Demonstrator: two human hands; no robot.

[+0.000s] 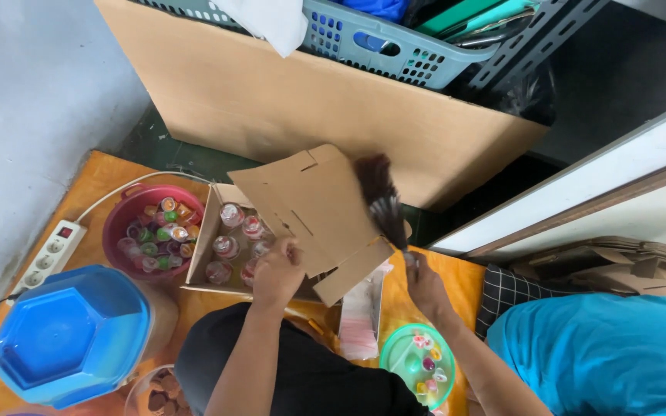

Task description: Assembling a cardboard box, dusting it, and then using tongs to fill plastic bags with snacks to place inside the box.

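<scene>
My left hand grips the lower edge of a folded brown cardboard insert and holds it tilted above an open carton. In the carton stand several clear cups with pink lids. A dark brush with its bristles pointing up against the right side of the cardboard insert is in my right hand, held by the handle. The brush looks blurred.
A maroon bowl of small coloured cups sits left of the carton. A blue octagonal lid and a white power strip lie at the left. A green plate with small cups lies near my right forearm. A large cardboard wall stands behind, under a grey basket.
</scene>
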